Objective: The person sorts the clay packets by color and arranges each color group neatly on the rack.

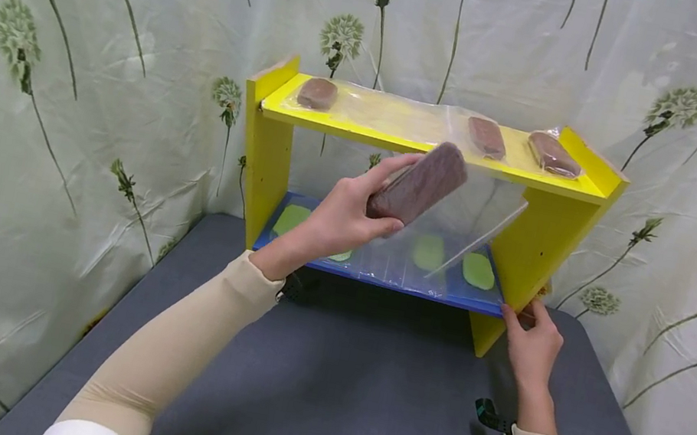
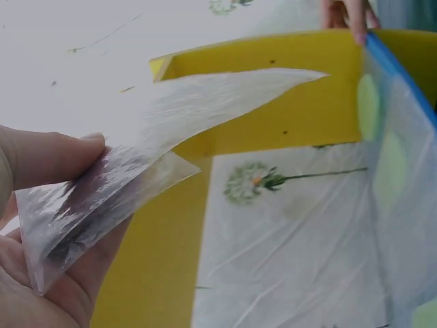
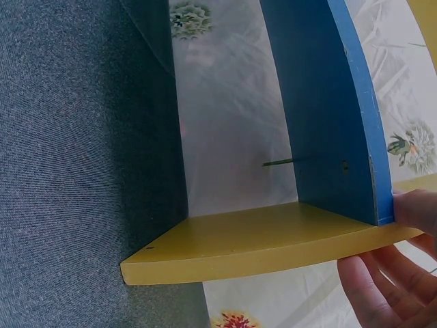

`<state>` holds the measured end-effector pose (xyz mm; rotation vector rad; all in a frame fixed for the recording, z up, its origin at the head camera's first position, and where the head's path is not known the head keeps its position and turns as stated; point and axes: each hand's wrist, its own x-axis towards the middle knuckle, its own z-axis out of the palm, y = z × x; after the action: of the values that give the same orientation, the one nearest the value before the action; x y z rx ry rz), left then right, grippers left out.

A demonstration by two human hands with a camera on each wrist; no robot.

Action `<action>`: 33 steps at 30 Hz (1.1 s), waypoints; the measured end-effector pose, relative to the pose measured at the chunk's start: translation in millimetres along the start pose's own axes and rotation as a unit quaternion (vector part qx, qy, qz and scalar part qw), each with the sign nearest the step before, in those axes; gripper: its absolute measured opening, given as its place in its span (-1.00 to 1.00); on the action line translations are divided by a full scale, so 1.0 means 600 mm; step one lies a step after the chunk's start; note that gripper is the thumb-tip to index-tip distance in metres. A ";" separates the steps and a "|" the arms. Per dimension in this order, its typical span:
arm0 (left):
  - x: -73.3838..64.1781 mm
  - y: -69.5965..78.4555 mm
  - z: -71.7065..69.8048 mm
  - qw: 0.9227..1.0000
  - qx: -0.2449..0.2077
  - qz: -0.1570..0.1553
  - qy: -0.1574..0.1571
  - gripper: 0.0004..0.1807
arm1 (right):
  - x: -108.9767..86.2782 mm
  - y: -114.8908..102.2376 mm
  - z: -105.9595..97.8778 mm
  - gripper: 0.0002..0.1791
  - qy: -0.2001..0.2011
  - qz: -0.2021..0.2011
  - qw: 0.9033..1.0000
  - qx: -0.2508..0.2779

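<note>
My left hand holds a brown block in a clear plastic bag between thumb and fingers, raised in front of the yellow shelf unit. The bag's loose end hangs off toward the lower right. In the left wrist view the shiny bag lies across the palm. My right hand grips the front edge of the right yellow side panel, its thumb against the end of the blue lower shelf and its fingers round the panel's outer face.
Bagged brown blocks lie on the yellow top shelf: one at left, one right of centre, another at right. Several light-green pieces rest on the blue shelf. The unit stands on a dark grey tabletop before a flower-printed curtain.
</note>
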<state>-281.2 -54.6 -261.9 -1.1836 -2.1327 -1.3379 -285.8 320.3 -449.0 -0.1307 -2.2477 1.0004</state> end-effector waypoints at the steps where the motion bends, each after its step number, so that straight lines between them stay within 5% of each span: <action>1: 0.005 0.003 -0.005 1.000 0.000 0.003 0.007 -0.02 | 0.000 0.000 0.000 -0.60 0.000 0.000 1.000 0.000; 9: 0.040 0.020 -0.039 0.998 -0.006 0.035 0.052 -0.12 | 0.000 0.002 -0.002 -0.60 0.000 -0.002 1.000 0.001; 17: 0.075 0.054 -0.075 0.993 -0.034 0.019 0.109 -0.37 | 0.000 0.002 -0.001 -0.60 -0.001 -0.005 1.000 0.002; 22: 0.104 0.015 -0.093 0.989 0.033 0.005 0.141 -0.36 | 0.002 0.002 -0.001 -0.59 0.002 -0.008 1.000 0.001; 33: 0.150 0.009 -0.119 0.978 0.129 -0.071 0.148 -0.32 | -0.001 0.000 0.000 -0.61 0.005 -0.008 1.000 -0.001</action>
<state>-338.4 -73.5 -163.9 -0.6950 -2.1202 -1.1634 -285.3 320.0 -449.5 -0.1185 -2.2383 0.9863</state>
